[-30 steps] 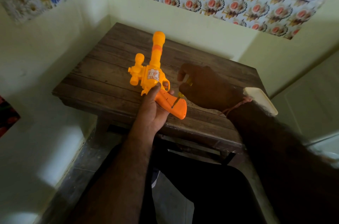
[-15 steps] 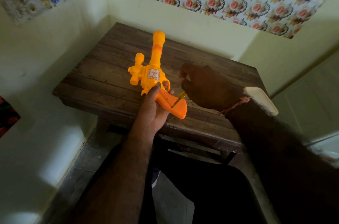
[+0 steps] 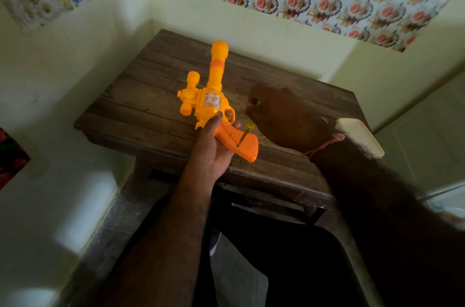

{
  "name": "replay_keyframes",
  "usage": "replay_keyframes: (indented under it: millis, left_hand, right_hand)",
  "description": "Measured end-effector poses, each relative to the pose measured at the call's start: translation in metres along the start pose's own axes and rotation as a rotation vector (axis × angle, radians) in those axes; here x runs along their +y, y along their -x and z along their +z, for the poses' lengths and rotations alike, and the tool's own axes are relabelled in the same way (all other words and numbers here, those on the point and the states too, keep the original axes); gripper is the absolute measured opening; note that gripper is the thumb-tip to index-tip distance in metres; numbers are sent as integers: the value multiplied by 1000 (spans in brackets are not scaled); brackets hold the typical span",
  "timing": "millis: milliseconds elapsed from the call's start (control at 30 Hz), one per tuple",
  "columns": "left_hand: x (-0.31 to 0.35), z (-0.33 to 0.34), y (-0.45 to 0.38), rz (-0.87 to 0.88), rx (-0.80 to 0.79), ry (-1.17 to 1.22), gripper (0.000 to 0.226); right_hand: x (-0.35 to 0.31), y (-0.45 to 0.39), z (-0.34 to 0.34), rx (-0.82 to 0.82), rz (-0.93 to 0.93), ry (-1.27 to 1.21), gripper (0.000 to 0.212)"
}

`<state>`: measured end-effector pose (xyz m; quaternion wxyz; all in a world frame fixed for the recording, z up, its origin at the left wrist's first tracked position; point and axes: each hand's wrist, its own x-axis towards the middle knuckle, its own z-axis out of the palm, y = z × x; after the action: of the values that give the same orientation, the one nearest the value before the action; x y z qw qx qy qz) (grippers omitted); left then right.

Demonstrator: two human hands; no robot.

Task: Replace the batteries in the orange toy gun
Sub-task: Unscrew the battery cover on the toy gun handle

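Underneath both hands lies the wooden counter [image 3: 156, 95]. Above it, the left hand [image 3: 214, 148] keeps a closed grip round the orange toy gun [image 3: 216, 103] at its handle, barrel pointing away. Just right of that grip, the right hand [image 3: 284, 115] grips a yellow-handled screwdriver [image 3: 247, 130], tip touching the handle.

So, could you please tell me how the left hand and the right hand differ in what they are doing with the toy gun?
The left hand grips the orange toy gun by its handle from below, while the right hand holds a yellow-handled screwdriver. The left hand is lit and sharp; the right hand is in shadow and blurred. The left hand touches the gun directly; the right hand meets the handle only through the screwdriver tip. Both are raised over the wooden table.
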<state>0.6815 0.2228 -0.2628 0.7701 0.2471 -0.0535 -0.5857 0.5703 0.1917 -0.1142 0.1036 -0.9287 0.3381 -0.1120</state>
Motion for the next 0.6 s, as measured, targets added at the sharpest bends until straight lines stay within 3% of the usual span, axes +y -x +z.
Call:
replay_keyframes:
  millis: [133,300,433,600]
  left_hand:
    - [1,2,2,3,-25,21,32]
    - [1,0,2,8,-50,24,43]
    - [0,1,1,18,-23,4,49]
    - [0,1,1,30,-39,4,57]
  right_hand:
    - [1,0,-2,-36,16,-34,13]
    - [3,-1,-7,-72,8,-53,12]
    - [15,7,-13,118,97,-159,9]
    - [49,27,7,393,372,-363,8]
